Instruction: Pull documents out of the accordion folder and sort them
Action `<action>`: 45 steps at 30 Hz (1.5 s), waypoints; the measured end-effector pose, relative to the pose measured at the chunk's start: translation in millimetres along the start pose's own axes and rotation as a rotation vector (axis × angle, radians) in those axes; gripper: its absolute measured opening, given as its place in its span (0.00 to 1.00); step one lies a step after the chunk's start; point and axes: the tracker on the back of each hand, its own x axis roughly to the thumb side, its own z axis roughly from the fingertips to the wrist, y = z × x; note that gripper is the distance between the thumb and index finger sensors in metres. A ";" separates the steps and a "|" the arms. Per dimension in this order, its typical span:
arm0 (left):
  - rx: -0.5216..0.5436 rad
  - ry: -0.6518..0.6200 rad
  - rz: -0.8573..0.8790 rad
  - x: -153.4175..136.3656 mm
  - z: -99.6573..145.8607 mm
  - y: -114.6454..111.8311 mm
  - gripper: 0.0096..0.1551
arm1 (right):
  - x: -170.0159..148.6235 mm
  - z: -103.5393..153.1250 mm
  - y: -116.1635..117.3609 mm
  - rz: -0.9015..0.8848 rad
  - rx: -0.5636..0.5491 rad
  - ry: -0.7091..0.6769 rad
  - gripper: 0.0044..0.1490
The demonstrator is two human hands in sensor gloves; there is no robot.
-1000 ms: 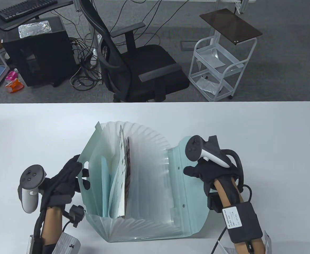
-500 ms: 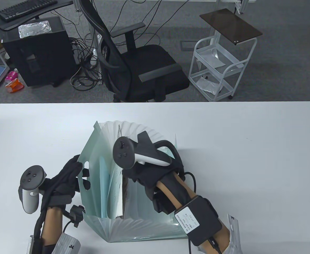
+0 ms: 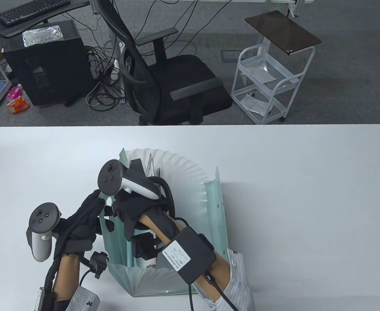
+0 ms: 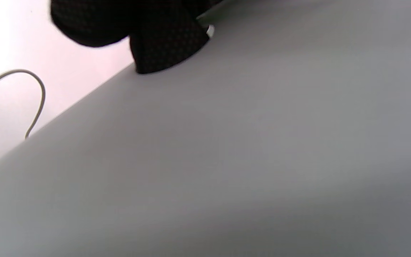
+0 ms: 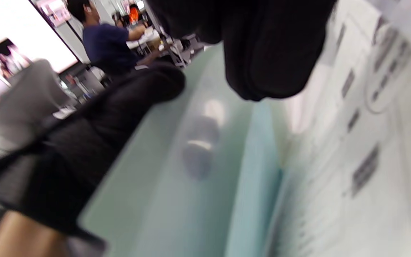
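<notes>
Accordion folder [image 3: 190, 201], translucent pale green, pleats fanned wide: stands open on the desk [image 3: 306, 194], near the front edge and left of the desk's middle. Its left cover rises upright; the right cover stands tilted up beside the white pleats. In the right wrist view the green cover [image 5: 177, 171] fills the lower middle, blurred.

Documents [image 5: 366, 142]: printed white sheets with dark text blocks, standing in the pockets toward the folder's left side; seen close and blurred in the right wrist view. A light blue sheet [image 5: 252, 200] stands between them and the cover.

Left hand [image 3: 83, 220], black glove, tracker on its back: grips the folder's left cover at its upper edge, fingers [image 3: 107, 212] showing through the translucent plastic on the inner side. In the left wrist view only a dark fingertip [image 4: 166, 46] against a grey surface shows.

Right hand [image 3: 138, 207], black glove, tracker above it: reaches across into the left pockets, forearm lying over the pleats. Its fingers are hidden inside the folder; whether they grip a sheet cannot be told.

Beyond the desk's far edge: black office chair [image 3: 170, 81], white wire cart [image 3: 267, 87], black cabinet [image 3: 47, 64].
</notes>
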 end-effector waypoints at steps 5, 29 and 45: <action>-0.002 0.000 0.006 0.0 0.3 0.1 0.39 | 1.6 -21.7 21.4 0.221 0.140 0.035 0.29; -0.012 -0.005 0.013 -0.5 -0.3 0.1 0.39 | -1.0 -18.9 24.0 0.502 0.055 0.146 0.25; -0.010 -0.011 -0.001 -0.5 -1.3 -1.9 0.39 | -31.1 86.7 -63.1 0.273 -0.564 0.143 0.23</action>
